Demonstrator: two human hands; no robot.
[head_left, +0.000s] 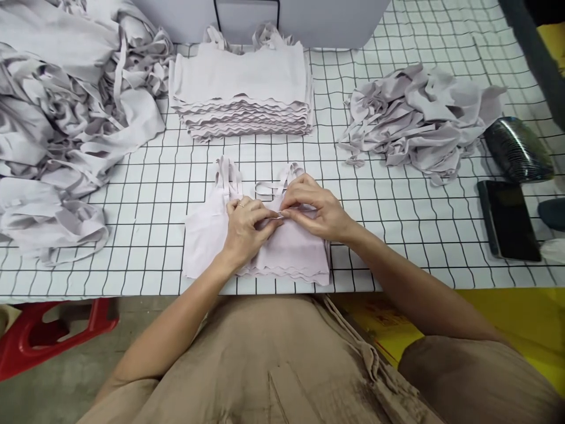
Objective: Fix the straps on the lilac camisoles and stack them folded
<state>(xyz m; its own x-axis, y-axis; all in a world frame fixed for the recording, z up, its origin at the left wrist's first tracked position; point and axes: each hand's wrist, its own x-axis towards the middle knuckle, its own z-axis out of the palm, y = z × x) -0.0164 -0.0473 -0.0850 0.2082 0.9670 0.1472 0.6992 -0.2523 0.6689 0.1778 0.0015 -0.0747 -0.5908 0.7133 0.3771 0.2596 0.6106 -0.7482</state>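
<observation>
A pale lilac camisole top [291,253] lies flat near the table's front edge, its straps pointing away from me and its wavy hem towards me. My left hand [249,227] pinches the neckline at the middle, thumb and forefinger pressed together. From the other side my right hand [315,209] pinches the same spot, its fingertips almost touching the left ones. A tiny whitish bit shows between the fingertips, too small to name. The left strap [227,176] lies bunched; a looped strap [267,188] sits beside my right hand.
Behind the top stands a neat stack of similar tops [242,76], with a grey bin [331,23] beyond. Loose garments [66,94] heap at left, more [424,118] at right. A phone [507,221] and a dark shiny object [518,150] lie far right. A red stool [53,335] stands below left.
</observation>
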